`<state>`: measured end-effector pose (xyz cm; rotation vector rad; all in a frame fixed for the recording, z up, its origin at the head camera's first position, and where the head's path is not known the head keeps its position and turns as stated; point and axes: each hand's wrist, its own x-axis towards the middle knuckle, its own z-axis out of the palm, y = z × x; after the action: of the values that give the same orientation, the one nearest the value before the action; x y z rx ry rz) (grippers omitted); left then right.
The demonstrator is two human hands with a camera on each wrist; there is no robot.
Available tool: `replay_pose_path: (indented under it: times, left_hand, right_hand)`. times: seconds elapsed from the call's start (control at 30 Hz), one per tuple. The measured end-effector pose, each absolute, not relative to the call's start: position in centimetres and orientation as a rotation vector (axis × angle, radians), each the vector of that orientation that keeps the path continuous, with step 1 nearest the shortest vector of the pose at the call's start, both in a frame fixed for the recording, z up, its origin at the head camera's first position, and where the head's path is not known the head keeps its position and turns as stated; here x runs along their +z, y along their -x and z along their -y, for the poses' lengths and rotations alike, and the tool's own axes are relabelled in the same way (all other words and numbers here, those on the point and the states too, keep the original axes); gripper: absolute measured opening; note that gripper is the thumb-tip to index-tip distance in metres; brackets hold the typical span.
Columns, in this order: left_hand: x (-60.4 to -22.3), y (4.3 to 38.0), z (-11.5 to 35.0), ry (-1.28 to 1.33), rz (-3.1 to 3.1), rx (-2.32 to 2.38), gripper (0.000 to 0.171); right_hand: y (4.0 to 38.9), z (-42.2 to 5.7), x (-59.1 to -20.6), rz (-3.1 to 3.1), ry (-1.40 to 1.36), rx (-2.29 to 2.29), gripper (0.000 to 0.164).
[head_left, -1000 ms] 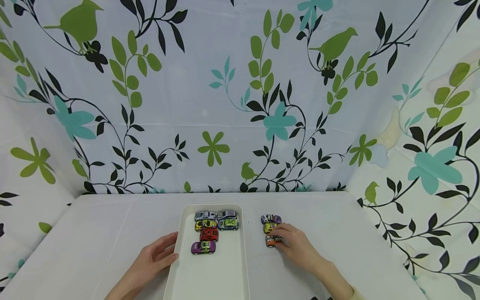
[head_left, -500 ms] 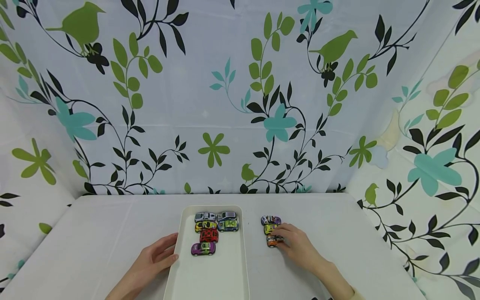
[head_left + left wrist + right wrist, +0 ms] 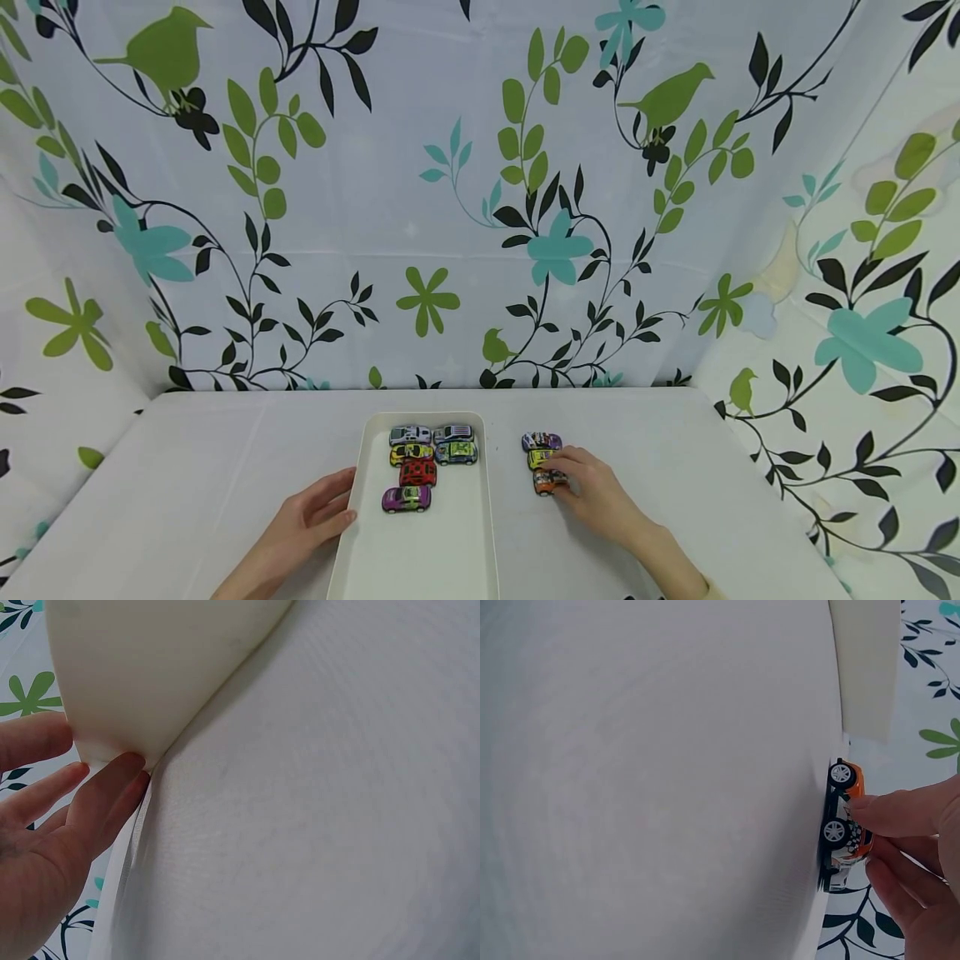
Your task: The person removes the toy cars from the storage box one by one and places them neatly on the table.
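My right hand [image 3: 600,493] pinches an orange toy car [image 3: 550,482] between thumb and fingers at its right end. The car's wheels face the white tabletop in the right wrist view, where the thumb lies on its near side. Just behind it sit a yellow toy car [image 3: 540,458], partly covered by the fingers, and a purple-and-white toy car [image 3: 542,441]. My left hand [image 3: 303,518] touches the left side of a white tray [image 3: 420,558] with extended fingers and thumb; the left wrist view shows the fingertips against the tray's outer wall [image 3: 150,667].
Several toy cars lie in the tray's far half, including a red car [image 3: 417,473] and a purple car [image 3: 407,499]. Floral cloth [image 3: 450,208] hangs behind and beside the white table [image 3: 247,450]. Something small and dark shows at the bottom edge, right of the tray.
The orange car has shifted slightly to the right in my right hand's pinch, more in line with the yellow car. My left hand and the tray stay put.
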<state>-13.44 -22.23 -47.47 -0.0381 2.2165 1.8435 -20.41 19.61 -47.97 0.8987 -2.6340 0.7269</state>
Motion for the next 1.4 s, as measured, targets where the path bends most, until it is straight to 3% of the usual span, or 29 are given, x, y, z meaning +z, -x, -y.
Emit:
replay_pose_path:
  times: [0.57,1.4]
  left_hand:
    - [-47.5,13.5,22.1,0.063,-2.235,1.824,0.07]
    - [-47.0,13.6,22.0,0.119,-2.217,1.832,0.069]
  right_hand:
    - [20.6,-17.8,-46.1,2.567,-0.956,0.765,0.036]
    - [22.4,-9.8,-41.6,2.691,-1.136,0.695,0.029]
